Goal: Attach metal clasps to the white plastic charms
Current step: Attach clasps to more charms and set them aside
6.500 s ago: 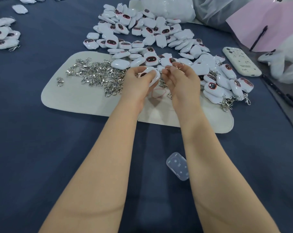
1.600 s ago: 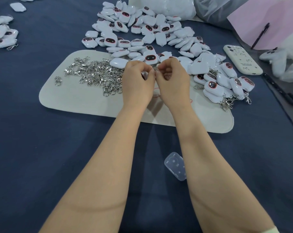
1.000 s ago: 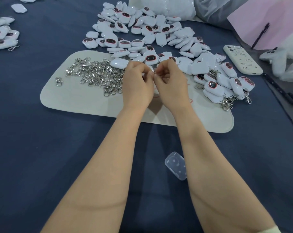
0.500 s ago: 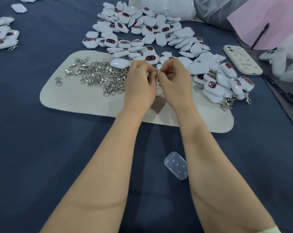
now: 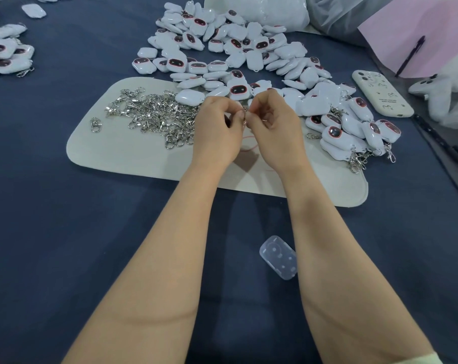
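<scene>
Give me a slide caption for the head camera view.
Left hand and right hand pinch a clasp above the mat, clasp pile left, charms beyond.

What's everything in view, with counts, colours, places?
loose charms: many, white, heaped beyond the mat
clasped charms: several, white, mat's right edge
far charms: several, white, far left
clasps: many, silver, mat's left
mat: one, cream, on blue cloth
phone: one, cream, right
clear case: one, transparent, nearer than mat
pink sheet: one, pink, top right
pen: one, dark, on pink sheet
held clasp: one, silver, above mat's middle
left hand, right hand: both pinch held clasp
</scene>
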The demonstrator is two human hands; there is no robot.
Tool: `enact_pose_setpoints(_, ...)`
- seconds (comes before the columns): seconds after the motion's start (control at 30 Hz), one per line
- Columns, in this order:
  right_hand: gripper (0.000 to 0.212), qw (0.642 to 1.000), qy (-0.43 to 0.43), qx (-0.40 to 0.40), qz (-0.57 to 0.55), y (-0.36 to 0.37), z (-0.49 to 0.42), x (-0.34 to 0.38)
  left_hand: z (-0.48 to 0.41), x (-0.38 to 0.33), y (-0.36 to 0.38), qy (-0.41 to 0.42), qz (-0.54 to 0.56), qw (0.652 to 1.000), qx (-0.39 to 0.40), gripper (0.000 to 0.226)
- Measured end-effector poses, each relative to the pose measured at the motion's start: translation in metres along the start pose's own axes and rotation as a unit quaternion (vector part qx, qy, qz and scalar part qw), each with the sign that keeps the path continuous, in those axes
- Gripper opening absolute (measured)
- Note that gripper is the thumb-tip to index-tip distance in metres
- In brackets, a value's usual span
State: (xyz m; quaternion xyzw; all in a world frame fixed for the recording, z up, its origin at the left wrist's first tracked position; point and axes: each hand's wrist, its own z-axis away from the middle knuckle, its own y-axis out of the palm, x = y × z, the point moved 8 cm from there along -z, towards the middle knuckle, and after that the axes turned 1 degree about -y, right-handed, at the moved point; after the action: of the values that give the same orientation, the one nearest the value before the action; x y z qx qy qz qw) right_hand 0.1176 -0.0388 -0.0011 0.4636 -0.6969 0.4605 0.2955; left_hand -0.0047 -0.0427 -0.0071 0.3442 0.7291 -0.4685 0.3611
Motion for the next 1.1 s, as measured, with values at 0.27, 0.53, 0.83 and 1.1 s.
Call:
enact_pose_setpoints(0.27,0.019,0.998,0.034,-0.059,-0.006,-0.009,-0.001,-0.007,-0.001,0.003,0.009,-0.028,0.054,0.997,0.039,0.011)
enact_pose_setpoints(0.53,0.015,0.996,0.038,-0.078,0.036,-0.011,0.001,-0.007,0.005,0.004,0.004,-0.076,0.178,0.981,0.026,0.031)
enact_pose_setpoints(0.83,0.016,0.996,0.033,-0.067,0.051,-0.008,0.001,-0.005,0.006,0.007,0.012,-0.080,0.161,0.982,0.053,0.035)
enact_pose_setpoints(1.1,0.016,0.995,0.029,-0.079,0.055,-0.008,0.002,-0.003,0.005,0.009,0.011,-0.082,0.173,0.981,0.040,0.033)
